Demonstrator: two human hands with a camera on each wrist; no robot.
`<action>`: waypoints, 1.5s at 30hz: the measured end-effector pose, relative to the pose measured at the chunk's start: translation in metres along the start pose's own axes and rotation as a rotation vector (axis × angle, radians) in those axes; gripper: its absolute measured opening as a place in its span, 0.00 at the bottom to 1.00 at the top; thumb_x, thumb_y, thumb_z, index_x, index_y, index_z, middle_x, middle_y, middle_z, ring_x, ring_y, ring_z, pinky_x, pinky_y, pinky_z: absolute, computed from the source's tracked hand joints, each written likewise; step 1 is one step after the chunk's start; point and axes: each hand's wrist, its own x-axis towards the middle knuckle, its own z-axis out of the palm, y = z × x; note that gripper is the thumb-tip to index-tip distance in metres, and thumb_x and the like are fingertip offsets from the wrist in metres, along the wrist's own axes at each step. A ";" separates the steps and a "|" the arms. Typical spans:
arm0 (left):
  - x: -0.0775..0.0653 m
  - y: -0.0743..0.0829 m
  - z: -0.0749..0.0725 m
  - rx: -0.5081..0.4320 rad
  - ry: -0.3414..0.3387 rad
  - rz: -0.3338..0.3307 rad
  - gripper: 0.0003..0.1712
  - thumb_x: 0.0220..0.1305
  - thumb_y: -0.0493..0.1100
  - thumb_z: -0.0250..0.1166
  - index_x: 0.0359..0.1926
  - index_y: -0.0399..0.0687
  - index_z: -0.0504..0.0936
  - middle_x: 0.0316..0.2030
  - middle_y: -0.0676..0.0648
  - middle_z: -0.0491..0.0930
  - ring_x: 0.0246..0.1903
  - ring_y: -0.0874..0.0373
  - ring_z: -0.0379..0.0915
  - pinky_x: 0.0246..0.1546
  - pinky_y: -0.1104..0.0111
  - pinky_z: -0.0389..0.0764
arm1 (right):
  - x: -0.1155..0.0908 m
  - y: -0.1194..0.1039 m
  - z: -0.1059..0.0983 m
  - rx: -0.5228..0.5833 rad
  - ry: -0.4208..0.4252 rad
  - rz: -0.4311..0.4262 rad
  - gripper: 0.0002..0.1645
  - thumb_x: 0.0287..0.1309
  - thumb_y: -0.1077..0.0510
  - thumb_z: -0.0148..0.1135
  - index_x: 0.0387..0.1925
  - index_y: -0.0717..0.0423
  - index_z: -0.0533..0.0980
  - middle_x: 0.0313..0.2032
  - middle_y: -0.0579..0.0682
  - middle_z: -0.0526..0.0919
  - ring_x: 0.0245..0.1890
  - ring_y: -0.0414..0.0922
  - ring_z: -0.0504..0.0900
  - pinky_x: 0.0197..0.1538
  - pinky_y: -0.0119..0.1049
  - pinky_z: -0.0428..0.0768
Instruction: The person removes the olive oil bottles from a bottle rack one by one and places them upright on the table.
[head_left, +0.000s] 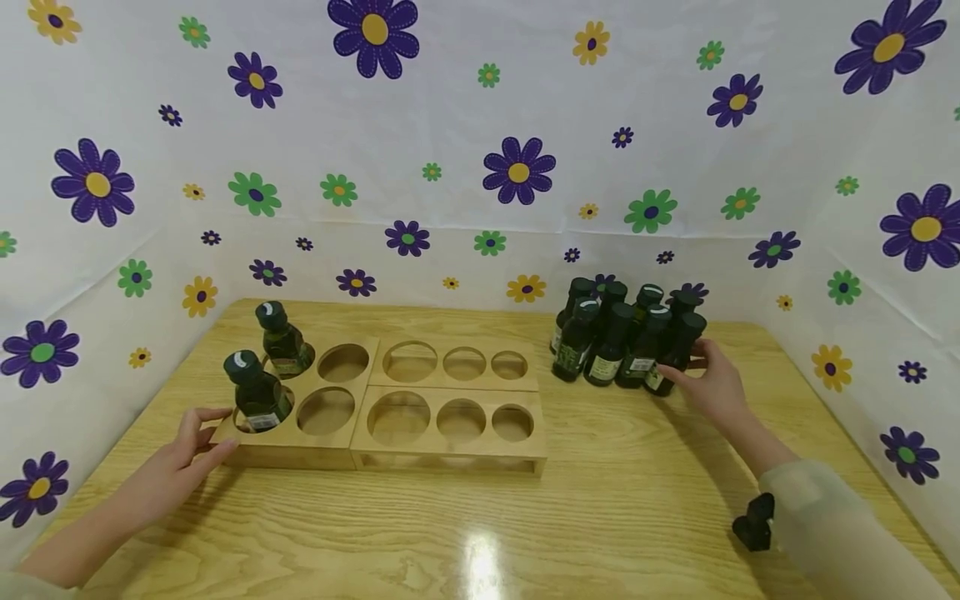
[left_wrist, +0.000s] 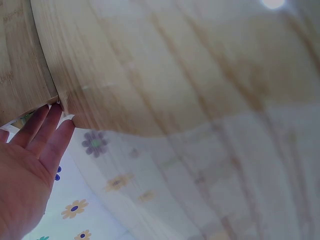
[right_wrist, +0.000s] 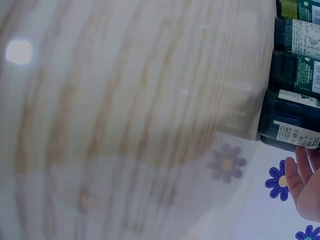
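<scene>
My left hand (head_left: 174, 457) holds the front left corner of a wooden bottle rack (head_left: 288, 457), thumb at the front and fingers along the side. Two dark green bottles with black caps stand in its left holes: a front bottle (head_left: 258, 396) and a back bottle (head_left: 283, 342). On the right, my right hand (head_left: 712, 383) grips the rightmost front bottle (head_left: 682, 342) of a tight group, thumb across its front and fingers round its right side. In the right wrist view, its fingertips lie against that bottle's labelled side (right_wrist: 295, 134).
Joined to the rack's right side is a wooden holder (head_left: 450, 461) with two rows of round holes of differing sizes. Several more dark bottles (head_left: 603, 362) stand close together beside the gripped one. A flowered white cloth (head_left: 450, 125) walls the table (head_left: 420, 533) at back and sides.
</scene>
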 end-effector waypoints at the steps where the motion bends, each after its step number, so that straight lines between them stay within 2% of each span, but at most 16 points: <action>1: 0.000 0.000 0.000 0.000 -0.001 0.000 0.26 0.77 0.49 0.48 0.62 0.37 0.50 0.64 0.28 0.61 0.57 0.30 0.67 0.44 0.47 0.73 | -0.001 -0.001 -0.001 0.005 0.006 0.002 0.41 0.63 0.45 0.63 0.62 0.71 0.60 0.55 0.70 0.68 0.54 0.66 0.69 0.53 0.60 0.69; 3: 0.000 -0.001 0.002 0.003 0.000 0.003 0.26 0.77 0.49 0.48 0.62 0.37 0.50 0.64 0.28 0.62 0.57 0.30 0.67 0.45 0.46 0.72 | -0.004 -0.004 -0.003 0.016 0.028 0.010 0.42 0.63 0.45 0.63 0.64 0.70 0.59 0.58 0.69 0.67 0.55 0.66 0.69 0.52 0.55 0.71; 5: 0.000 -0.003 0.002 0.002 0.001 0.006 0.26 0.77 0.49 0.49 0.62 0.37 0.50 0.64 0.29 0.62 0.56 0.31 0.68 0.44 0.47 0.73 | -0.009 -0.008 -0.005 0.036 0.074 0.017 0.43 0.63 0.45 0.64 0.65 0.68 0.58 0.59 0.67 0.67 0.56 0.63 0.68 0.50 0.44 0.73; 9: 0.001 -0.005 0.003 0.010 0.006 0.009 0.25 0.77 0.48 0.49 0.61 0.38 0.51 0.63 0.30 0.64 0.55 0.35 0.70 0.40 0.60 0.76 | -0.020 -0.020 -0.010 0.104 0.194 0.030 0.39 0.62 0.47 0.64 0.64 0.65 0.59 0.59 0.59 0.68 0.54 0.49 0.70 0.44 0.27 0.67; 12: 0.001 -0.006 0.003 0.015 0.011 0.010 0.25 0.77 0.48 0.49 0.61 0.38 0.51 0.63 0.30 0.65 0.53 0.38 0.72 0.37 0.67 0.74 | -0.027 -0.033 -0.011 0.163 0.260 0.012 0.35 0.62 0.50 0.66 0.61 0.63 0.62 0.55 0.52 0.69 0.48 0.35 0.69 0.44 0.24 0.66; 14: 0.002 -0.006 0.002 0.013 0.011 0.011 0.25 0.77 0.48 0.49 0.61 0.38 0.51 0.63 0.30 0.65 0.53 0.37 0.72 0.36 0.68 0.74 | -0.032 -0.041 -0.009 0.185 0.268 -0.020 0.33 0.61 0.53 0.67 0.60 0.63 0.63 0.53 0.51 0.70 0.46 0.30 0.68 0.44 0.23 0.67; 18: 0.003 -0.004 0.000 0.010 0.005 0.011 0.26 0.77 0.49 0.49 0.62 0.38 0.51 0.63 0.29 0.64 0.55 0.34 0.70 0.38 0.65 0.75 | -0.041 -0.058 0.001 0.220 0.246 -0.108 0.30 0.60 0.60 0.67 0.58 0.66 0.64 0.52 0.54 0.71 0.46 0.33 0.70 0.44 0.23 0.69; 23: 0.003 -0.003 0.000 0.014 0.009 0.020 0.26 0.77 0.48 0.49 0.62 0.37 0.51 0.64 0.29 0.63 0.56 0.32 0.68 0.41 0.63 0.75 | -0.047 -0.081 0.020 0.277 0.185 -0.213 0.30 0.57 0.66 0.68 0.58 0.66 0.65 0.53 0.57 0.72 0.46 0.31 0.70 0.44 0.24 0.71; 28: 0.001 -0.003 0.001 0.009 -0.002 0.014 0.26 0.77 0.48 0.49 0.62 0.37 0.50 0.65 0.29 0.61 0.58 0.30 0.65 0.45 0.48 0.72 | -0.046 -0.108 0.044 0.350 0.051 -0.269 0.29 0.58 0.65 0.68 0.58 0.64 0.65 0.54 0.59 0.72 0.47 0.35 0.72 0.47 0.37 0.74; 31: 0.001 -0.003 0.001 0.006 -0.006 0.008 0.26 0.77 0.49 0.48 0.62 0.36 0.50 0.65 0.29 0.60 0.58 0.29 0.64 0.46 0.45 0.71 | -0.043 -0.126 0.060 0.387 -0.042 -0.285 0.30 0.57 0.64 0.69 0.57 0.61 0.65 0.54 0.59 0.72 0.49 0.41 0.73 0.48 0.44 0.74; 36: 0.000 -0.003 0.001 0.012 -0.003 0.006 0.26 0.77 0.48 0.48 0.63 0.37 0.50 0.65 0.29 0.61 0.58 0.30 0.65 0.44 0.47 0.72 | -0.039 -0.160 0.086 0.424 -0.179 -0.356 0.32 0.54 0.64 0.72 0.58 0.59 0.66 0.55 0.55 0.74 0.51 0.50 0.74 0.48 0.49 0.73; 39: 0.001 -0.002 0.001 0.015 0.000 0.005 0.26 0.77 0.49 0.48 0.63 0.37 0.50 0.64 0.29 0.62 0.56 0.33 0.68 0.40 0.57 0.75 | -0.037 -0.179 0.098 0.435 -0.256 -0.401 0.33 0.53 0.64 0.72 0.58 0.58 0.66 0.54 0.53 0.75 0.52 0.53 0.74 0.49 0.50 0.73; 43: 0.002 -0.002 0.001 0.022 0.003 0.002 0.26 0.77 0.49 0.49 0.63 0.38 0.51 0.63 0.29 0.64 0.54 0.37 0.70 0.35 0.66 0.74 | -0.033 -0.201 0.113 0.428 -0.340 -0.441 0.36 0.53 0.62 0.73 0.60 0.57 0.64 0.54 0.53 0.75 0.51 0.52 0.74 0.49 0.50 0.74; 45: 0.001 -0.002 0.001 0.024 0.002 0.002 0.26 0.77 0.49 0.49 0.63 0.38 0.51 0.63 0.29 0.64 0.54 0.36 0.70 0.38 0.62 0.75 | -0.030 -0.212 0.121 0.413 -0.372 -0.452 0.37 0.53 0.61 0.73 0.61 0.56 0.64 0.55 0.53 0.75 0.51 0.50 0.75 0.49 0.50 0.74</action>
